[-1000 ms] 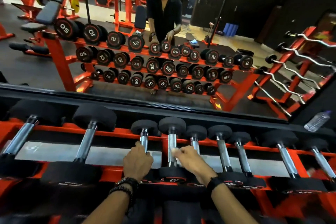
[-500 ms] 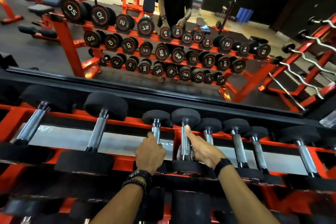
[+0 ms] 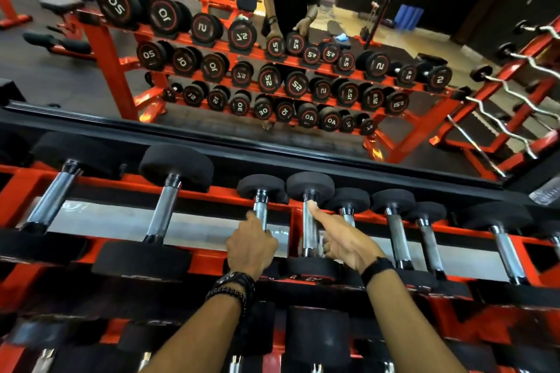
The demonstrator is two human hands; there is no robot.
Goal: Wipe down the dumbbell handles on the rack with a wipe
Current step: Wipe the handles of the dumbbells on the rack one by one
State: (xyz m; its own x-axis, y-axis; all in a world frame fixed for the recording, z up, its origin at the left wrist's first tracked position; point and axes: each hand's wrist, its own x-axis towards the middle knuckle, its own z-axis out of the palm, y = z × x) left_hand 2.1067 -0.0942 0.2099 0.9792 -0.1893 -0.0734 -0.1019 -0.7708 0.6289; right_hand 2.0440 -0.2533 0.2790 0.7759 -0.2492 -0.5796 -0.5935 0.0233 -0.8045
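Observation:
An orange rack [image 3: 212, 191] holds a row of black dumbbells with chrome handles. My left hand [image 3: 251, 247] grips the near part of one small dumbbell's handle [image 3: 260, 210]. My right hand [image 3: 345, 241] is wrapped round the neighbouring handle [image 3: 309, 230] from the right. Its thumb lies straight up the chrome, reaching almost to the far black head. A pale scrap of the wipe [image 3: 325, 247] shows between my fingers and the handle; the rest is hidden in my hand.
More dumbbells [image 3: 394, 227] lie to the right and larger ones [image 3: 163, 209] to the left, with a lower tier [image 3: 315, 339] below. A wall mirror [image 3: 272, 70] behind the rack reflects me and the rack. A plastic bottle [image 3: 545, 191] lies far right.
My right hand has slid from the near end of the handle up toward the far head, thumb now stretched along it. My left hand has kept its grip.

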